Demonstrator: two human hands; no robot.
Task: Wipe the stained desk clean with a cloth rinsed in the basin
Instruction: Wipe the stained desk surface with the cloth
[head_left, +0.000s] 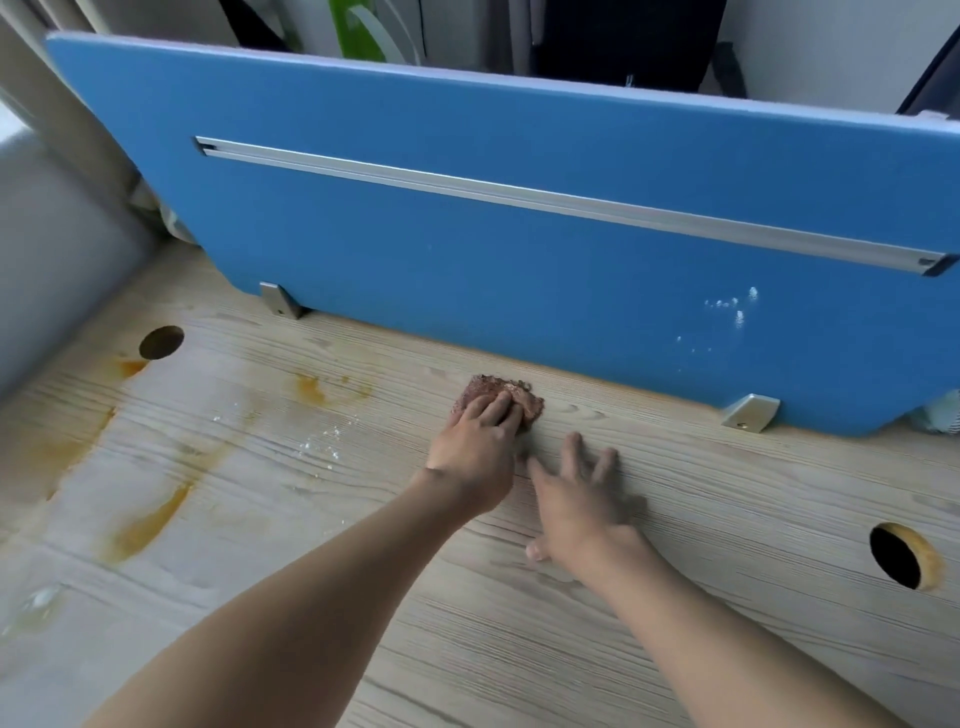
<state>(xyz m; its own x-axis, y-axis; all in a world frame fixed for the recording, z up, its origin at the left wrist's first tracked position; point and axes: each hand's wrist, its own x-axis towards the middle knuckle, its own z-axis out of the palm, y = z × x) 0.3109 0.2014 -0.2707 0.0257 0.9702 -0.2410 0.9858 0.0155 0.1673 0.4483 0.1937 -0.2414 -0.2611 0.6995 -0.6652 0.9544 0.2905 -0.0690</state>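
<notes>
L hand presses cloth flat on worktop, fingers fairly straight; R hand just beside, fingers spread, holding nothing; stains well left

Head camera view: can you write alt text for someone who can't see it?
A person's left hand presses a brownish cloth on a wooden desk, right hand flat beside it. Orange stains streak the desk's left side; a blue partition stands behind.
</notes>
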